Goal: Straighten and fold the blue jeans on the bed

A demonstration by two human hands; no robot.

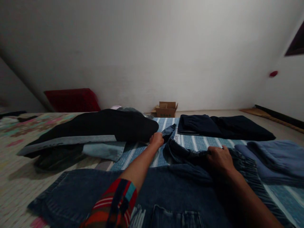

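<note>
A pair of dark blue jeans (152,183) is spread across the bed in front of me, with a pocket near the bottom edge of the view. My left hand (156,139) is closed on a far edge of the denim, beside a dark pile of clothes. Farther right, my right hand (220,158) grips the gathered waistband, lifting it a little. Between my hands the denim hangs in a loose, bunched fold. Part of the jeans is hidden beneath my forearms.
Black and grey clothes (99,126) are heaped at the left. Folded dark trousers (228,126) and folded lighter blue jeans (280,158) lie at the right on a blue striped sheet (194,142). An open cardboard box (166,110) and a red object (72,99) stand by the wall.
</note>
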